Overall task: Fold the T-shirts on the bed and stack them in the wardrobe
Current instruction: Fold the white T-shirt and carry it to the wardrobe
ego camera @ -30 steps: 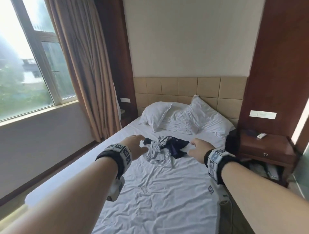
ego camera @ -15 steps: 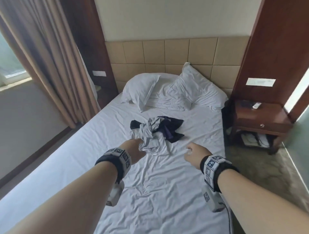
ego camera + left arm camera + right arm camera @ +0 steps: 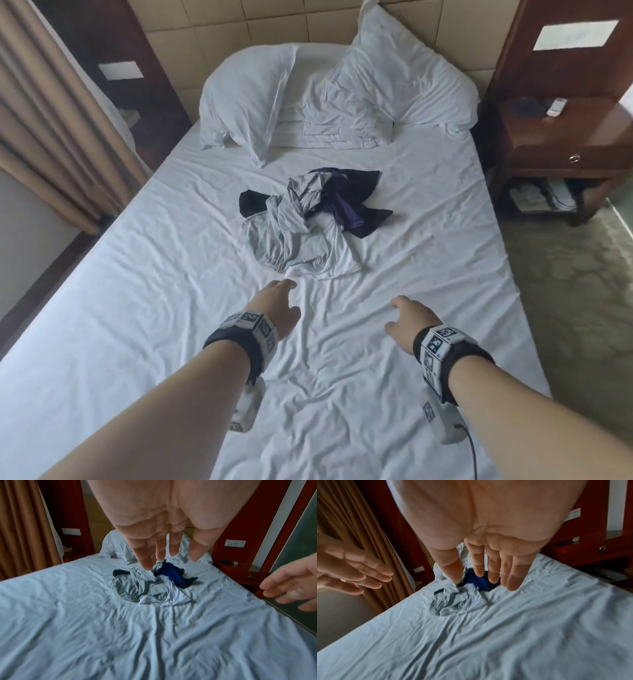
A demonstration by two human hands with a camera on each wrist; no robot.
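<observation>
Mid-bed (image 3: 144,308), the T-shirts (image 3: 308,219) sit in one crumpled heap, none folded. Left hand (image 3: 279,305) and right hand (image 3: 409,318) hover short of it, fingers loosely spread, holding nothing, probably lining up a grab.

Crumpled grey, white and dark T-shirts (image 3: 308,219) heaped mid-bed (image 3: 137,308).
</observation>
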